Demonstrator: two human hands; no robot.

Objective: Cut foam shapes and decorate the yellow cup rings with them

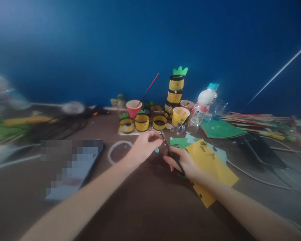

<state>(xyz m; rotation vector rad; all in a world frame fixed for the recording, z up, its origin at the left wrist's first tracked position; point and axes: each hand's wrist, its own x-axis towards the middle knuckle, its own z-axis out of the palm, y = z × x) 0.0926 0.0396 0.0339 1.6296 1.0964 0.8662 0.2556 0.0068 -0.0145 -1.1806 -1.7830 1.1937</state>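
My right hand [179,160] grips the dark-handled scissors [168,146], whose blades point up and away. Close to the blades, my left hand [148,144] is pinched, with a tiny yellow bit at its fingertips that is too small to name. Just beyond the hands stand yellow rings with black rims, among them one ring [160,122] behind the scissor tips and another [141,122] with a green top. A yellow sheet [213,167] with dark marks and cut edges lies under and beside my right wrist, over green paper [179,142] and light blue paper [220,153].
Behind are a red cup [133,108] with a brush, a yellow cup [180,117], a stacked yellow-black tower [175,95] and a white bottle [206,100]. A tape roll [112,152] and a blurred screen [75,170] lie left. Right are green sheets [222,129], sticks and a dark phone-like slab [264,150].
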